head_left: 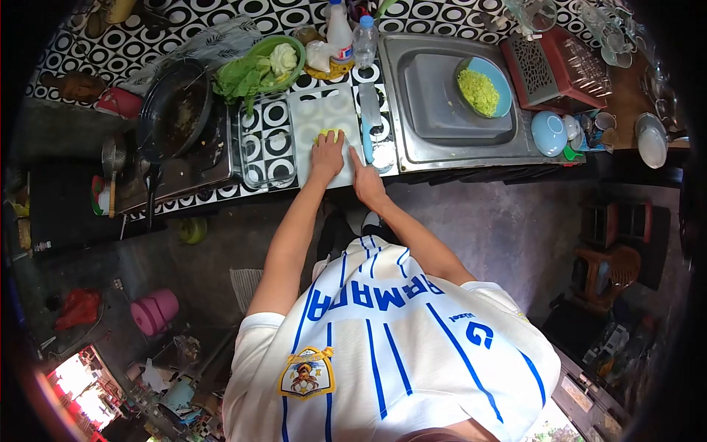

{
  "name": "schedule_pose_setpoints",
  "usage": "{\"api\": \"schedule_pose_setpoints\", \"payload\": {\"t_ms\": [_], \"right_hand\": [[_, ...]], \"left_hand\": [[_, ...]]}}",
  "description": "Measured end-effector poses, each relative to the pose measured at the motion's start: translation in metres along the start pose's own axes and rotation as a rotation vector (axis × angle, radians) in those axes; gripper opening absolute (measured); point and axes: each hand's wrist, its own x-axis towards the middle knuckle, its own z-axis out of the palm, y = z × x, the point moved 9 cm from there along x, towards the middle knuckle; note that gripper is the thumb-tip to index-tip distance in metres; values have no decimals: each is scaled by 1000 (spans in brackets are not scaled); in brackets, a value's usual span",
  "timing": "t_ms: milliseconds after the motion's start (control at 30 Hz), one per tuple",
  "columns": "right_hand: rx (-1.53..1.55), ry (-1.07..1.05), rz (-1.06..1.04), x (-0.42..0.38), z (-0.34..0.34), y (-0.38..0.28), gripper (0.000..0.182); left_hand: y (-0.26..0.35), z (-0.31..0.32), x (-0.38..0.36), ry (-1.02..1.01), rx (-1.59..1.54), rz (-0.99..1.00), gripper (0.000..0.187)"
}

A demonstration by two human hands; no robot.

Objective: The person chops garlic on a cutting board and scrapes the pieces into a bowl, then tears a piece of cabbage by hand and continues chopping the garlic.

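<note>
My left hand [328,156] is on the pale cutting board [318,110], its fingers curled over a small yellow-green vegetable piece [322,135], mostly hidden beneath them. Near the board's right edge is my right hand [368,186], index finger stretched forward and the other fingers partly hidden; nothing shows in it. A knife [370,107] with a light-blue handle lies just beyond that hand, to the right of the board. Chopped yellow-green vegetable [479,92] fills part of a blue bowl [503,87] at the sink.
Left of the board are a glass tray [266,182] and a dark wok [156,125] on the stove. A green basket [297,51] holds leafy vegetables. Bottles [365,43] stand behind the board. The metal sink [390,55] and a red rack [545,74] are to the right.
</note>
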Motion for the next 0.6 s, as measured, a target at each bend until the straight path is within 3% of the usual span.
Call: {"api": "schedule_pose_setpoints", "payload": {"t_ms": [133,333,433,600], "right_hand": [[27,-88,47,4,9,5,77],[79,-4,-53,34,6,1,79],[113,-100,42,34,9,2,82],[104,-15,-92,20,15,12,81]], "left_hand": [[0,0,0,-3,-1,5,65],[1,-4,1,-7,-30,-10,62],[2,-3,0,-17,-25,-18,61],[3,1,5,-15,-10,-19,63]]}}
